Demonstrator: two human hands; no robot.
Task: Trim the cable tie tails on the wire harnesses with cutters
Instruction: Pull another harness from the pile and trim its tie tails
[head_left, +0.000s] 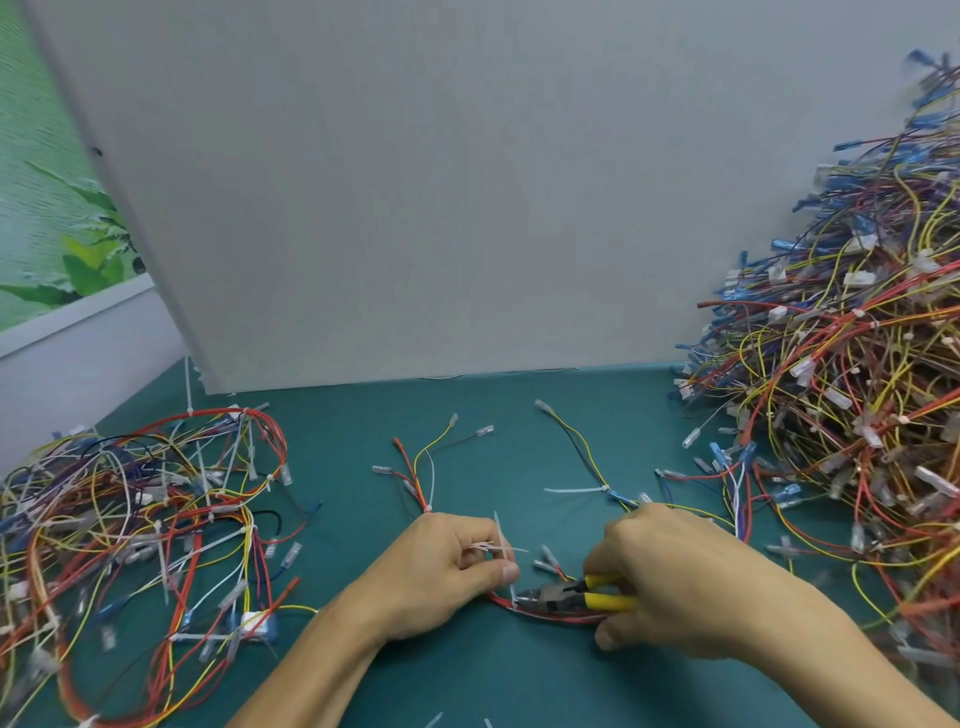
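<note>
Head view: R hand (670, 577) grip closed round yellow cutters (582, 597), nose at white tie tail (513, 597) on red harness (545, 617), just left of grip, on counter (493, 675). L hand (441, 566) pinches cut tails (493, 546). Cutter jaw gap unclear; R fingertips mostly hidden.

There are two hands, a left hand (441, 566) and a right hand (670, 577), and one pair of cutters (566, 596) with two yellow handles. One harness (545, 616) lies between two heaps, a left heap (145, 519) and a far larger right heap (841, 395), each too tangled to count. Two long white tails stick out of that harness, one upright (430, 480) and one sideways (571, 489); a short third stands at the cutters' tip (513, 597). The left hand holds a bunch of cut tails (493, 546), at least three. Two snippets lie at the near edge of the one worktop (343, 426), one (434, 720) beside the other (487, 723). One grey panel (415, 182) stands behind.
</note>
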